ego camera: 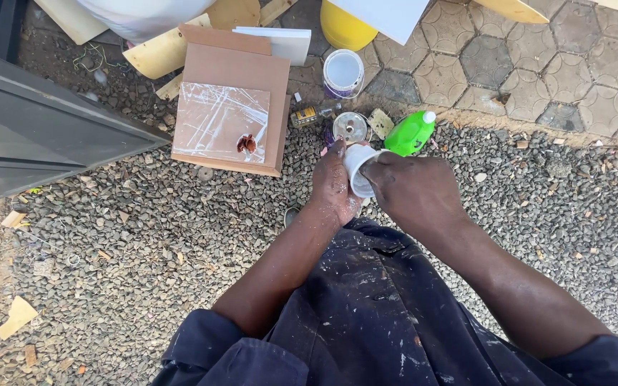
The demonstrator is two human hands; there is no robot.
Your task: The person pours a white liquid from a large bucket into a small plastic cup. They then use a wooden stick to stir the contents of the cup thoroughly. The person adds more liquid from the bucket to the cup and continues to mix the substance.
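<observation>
I see both hands meet over the gravel ground (130,243), just above my dark blue, paint-speckled work clothes (373,314). The left hand (335,187) is wrapped around one small white cup (359,168), so its grip is closed on the cup. The right hand (413,187) is pressed on the cup's other side, with the fingers bent over its rim, so that grip is closed on the cup too. The cup is smooth and round, and it is tipped to the side between the two hands.

Just past the hands lies one bright green plastic bottle (409,134) with a white cap, on its side. Beside it sits one round metal tin (350,128), open, and farther up one round tub (342,72) with a purple band and white inside. One yellow bucket (345,30) stands above that.

To the left lies one flat brown cardboard board (241,75). A clear shiny plastic sheet (216,121) is stretched on it, with one reddish-brown blob (246,144) near its corner. One grey metal panel (30,129) fills the far left. The stones are small, grey and rough.
</observation>
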